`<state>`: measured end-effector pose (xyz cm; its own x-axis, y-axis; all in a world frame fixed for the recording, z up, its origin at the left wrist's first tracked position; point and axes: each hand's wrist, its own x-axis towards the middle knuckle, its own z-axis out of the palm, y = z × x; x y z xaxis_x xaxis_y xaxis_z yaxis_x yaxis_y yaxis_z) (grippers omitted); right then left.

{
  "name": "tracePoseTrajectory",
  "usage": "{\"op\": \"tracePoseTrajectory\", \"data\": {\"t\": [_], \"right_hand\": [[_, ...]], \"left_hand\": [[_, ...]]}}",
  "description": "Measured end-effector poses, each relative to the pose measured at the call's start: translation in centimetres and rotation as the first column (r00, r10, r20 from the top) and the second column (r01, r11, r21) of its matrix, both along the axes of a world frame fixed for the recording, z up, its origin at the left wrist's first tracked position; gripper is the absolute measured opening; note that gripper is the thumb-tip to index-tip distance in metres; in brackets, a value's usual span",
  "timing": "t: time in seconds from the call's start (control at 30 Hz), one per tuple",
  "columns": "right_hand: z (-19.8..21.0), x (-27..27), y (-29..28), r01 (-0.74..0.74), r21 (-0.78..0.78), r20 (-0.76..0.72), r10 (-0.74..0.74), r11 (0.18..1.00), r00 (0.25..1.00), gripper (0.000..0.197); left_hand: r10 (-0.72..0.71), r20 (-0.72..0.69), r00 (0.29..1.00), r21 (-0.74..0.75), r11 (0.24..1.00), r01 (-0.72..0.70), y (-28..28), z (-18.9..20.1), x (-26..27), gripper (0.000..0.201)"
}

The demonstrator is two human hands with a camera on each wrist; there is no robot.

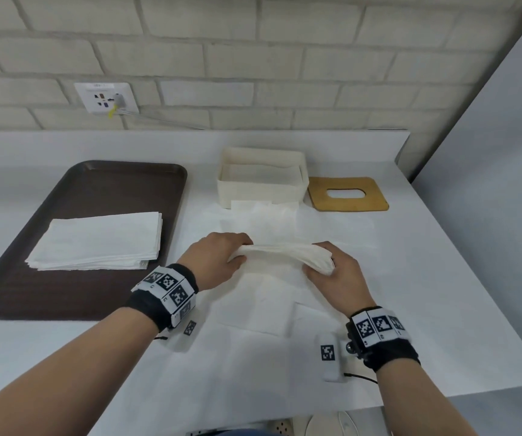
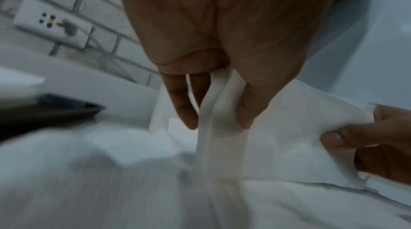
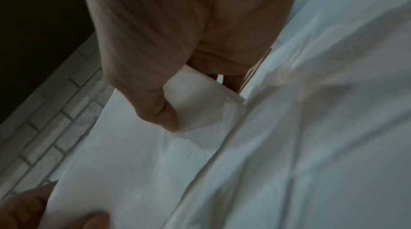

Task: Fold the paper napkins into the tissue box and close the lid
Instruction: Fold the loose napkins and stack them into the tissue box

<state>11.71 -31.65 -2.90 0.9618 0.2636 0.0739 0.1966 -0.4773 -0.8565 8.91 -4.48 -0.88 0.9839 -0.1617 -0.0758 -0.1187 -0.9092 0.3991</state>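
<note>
A folded bundle of white paper napkins [image 1: 284, 254] is lifted a little above the table between both hands. My left hand [image 1: 222, 256] pinches its left end, thumb and fingers curled round the folded edge [image 2: 218, 109]. My right hand [image 1: 328, 269] grips the right end, thumb pressed on top [image 3: 169, 120]. More white napkins [image 1: 269, 303] lie spread flat on the table under the hands. The open white tissue box [image 1: 261, 179] stands behind them, some paper inside. Its wooden lid [image 1: 347, 194], with an oval slot, lies flat to the right of the box.
A dark brown tray [image 1: 102, 187] at the left holds a stack of folded napkins [image 1: 99, 240]. A brick wall with a socket plate [image 1: 106, 97] runs behind the table. The table's right edge [image 1: 473, 262] borders a grey panel.
</note>
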Motion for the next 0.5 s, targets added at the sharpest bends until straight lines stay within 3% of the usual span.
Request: {"op": "tracePoseTrajectory", "data": {"t": [0.17, 0.23, 0.27, 0.33, 0.37, 0.43, 0.5], "right_hand": [[4.5, 0.8, 0.8, -0.189, -0.237, 0.078, 0.213, 0.953, 0.974, 0.039], [6.5, 1.0, 1.2, -0.182, -0.297, 0.135, 0.23, 0.937, 0.964, 0.039], [7.2, 1.0, 1.3, -0.153, -0.281, 0.18, 0.209, 0.947, 0.961, 0.042], [7.7, 1.0, 1.5, -0.089, -0.099, 0.241, 0.111, 0.991, 0.964, 0.057], [7.4, 0.9, 1.8, -0.062, 0.06, 0.203, 0.049, 0.996, 0.978, 0.066], [6.5, 0.8, 2.9, -0.007, 0.368, 0.023, -0.002, 0.93, 1.0, 0.074], [5.4, 0.6, 4.4, 0.05, 0.497, -0.087, -0.007, 0.866, 0.996, 0.064]], "left_hand": [[-0.1, 0.156, 0.983, 0.087, 0.992, 0.088, -1.8, 3.2, 0.7, 0.05], [-0.129, 0.167, 0.978, 0.049, 0.991, 0.122, -2.8, 3.9, 1.1, 0.035], [-0.116, 0.161, 0.98, -0.049, 0.991, 0.125, -3.1, 4.0, 1.3, 0.026], [-0.025, 0.148, 0.989, -0.34, 0.937, 0.075, -3.2, 3.8, 1.4, 0.019], [0.046, 0.132, 0.99, -0.485, 0.874, 0.024, -3.3, 3.6, 1.3, 0.019], [0.168, 0.084, 0.982, -0.714, 0.698, -0.058, -3.8, 3.2, 0.9, 0.019], [0.246, 0.071, 0.967, -0.816, 0.572, -0.086, -4.6, 2.6, 0.8, 0.019]]}}
